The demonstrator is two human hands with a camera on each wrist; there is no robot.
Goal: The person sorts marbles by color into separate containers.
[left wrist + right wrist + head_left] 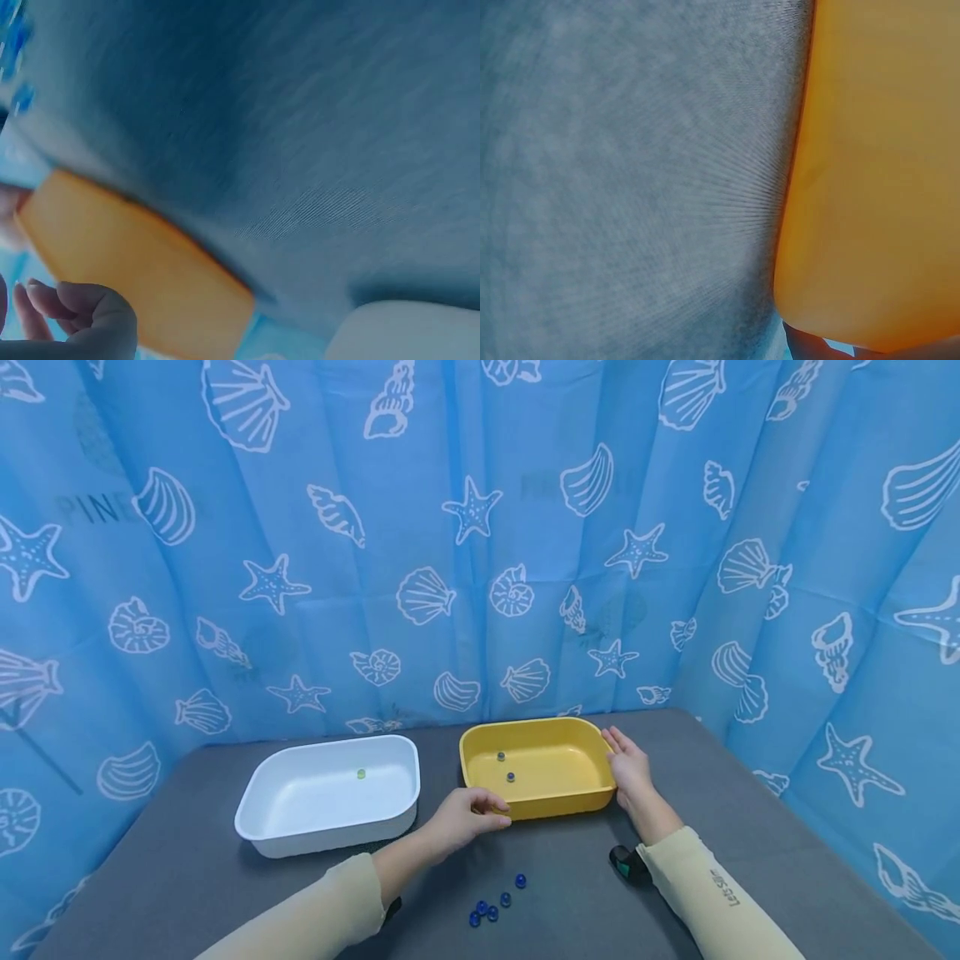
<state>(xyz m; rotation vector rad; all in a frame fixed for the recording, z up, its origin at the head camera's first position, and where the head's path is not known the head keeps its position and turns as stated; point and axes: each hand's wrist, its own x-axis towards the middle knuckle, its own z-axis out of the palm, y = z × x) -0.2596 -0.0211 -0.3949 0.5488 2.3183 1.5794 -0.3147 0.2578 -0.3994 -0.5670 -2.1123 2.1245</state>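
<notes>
Cream sleeves (720, 893) nearest cam. Yellow rect. tray (543, 807) on gray tabletop (570, 868), w/ 2 dk. blue beads (511, 777) in its left half. R hand (633, 772) at tray's R end, fingers straight along outer wall. L hand (463, 820) by tray's near L corner, fingers loosely bent, thumb & index tips apart, nothing visible betw.; can't tell if touching tray. 5 loose blue beads (492, 913) on tabletop, nearer cam. White tray (337, 840) to L, w/ 1 yellow-green bead (362, 774). Blue seashell-print curtain (465, 635) behind.
</notes>
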